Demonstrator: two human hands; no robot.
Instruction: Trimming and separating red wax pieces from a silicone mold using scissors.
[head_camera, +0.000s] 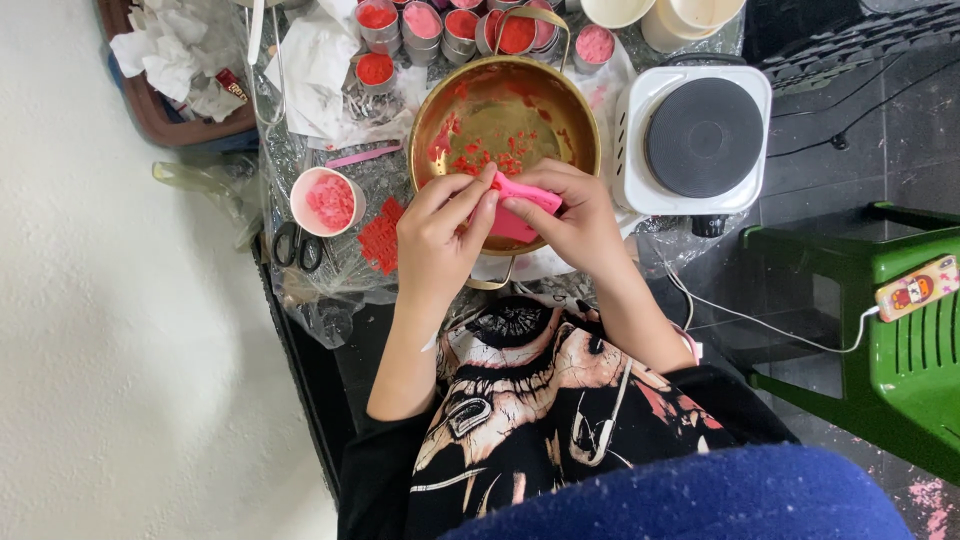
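- While both hands meet over the pan's near rim, here's the layout, left to right
- tissue heap way out at 10 o'clock
- white cup of pink bits at 9 o'clock from the hands, scissors just below it
- left hand has thumb and fingers pinched on the pink mould
- brass pan at 12 o'clock, red crumbs stuck inside
- right hand grips the mould's other end, fingers curled tight on it
- mould sits between both hands, right over the pan's near edge
- hotplate at 2 o'clock, touching the pan
- green chair out at 4 o'clock, well apart
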